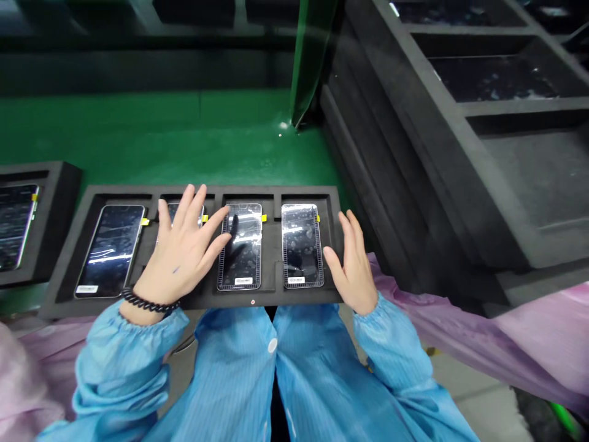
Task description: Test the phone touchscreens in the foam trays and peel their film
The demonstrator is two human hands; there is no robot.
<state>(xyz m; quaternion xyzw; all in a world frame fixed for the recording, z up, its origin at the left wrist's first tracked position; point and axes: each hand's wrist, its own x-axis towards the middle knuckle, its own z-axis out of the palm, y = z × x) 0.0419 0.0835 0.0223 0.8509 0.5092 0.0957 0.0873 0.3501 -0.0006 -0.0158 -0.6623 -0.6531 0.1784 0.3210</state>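
Note:
A black foam tray (276, 296) lies in front of me, holding a row of smartphones with yellow side tabs. My left hand (184, 248), wearing a black beaded bracelet, is spread palm-down over the second phone (184, 213) and hides most of it. Its thumb reaches the third phone (242, 245), which has a clear, printed film. My right hand (353, 265) rests on the tray's right end, its thumb beside the fourth filmed phone (302, 245). The first phone (109, 250) lies at the far left, with neither hand on it.
A second black foam tray (48, 215) holding a phone stands to the left. Stacked dark foam trays (460, 153) rise on the right, beyond a green bench surface (151, 138). A green plastic strip (310, 55) hangs at the back, and pink-purple plastic sheeting (460, 331) lies at the right.

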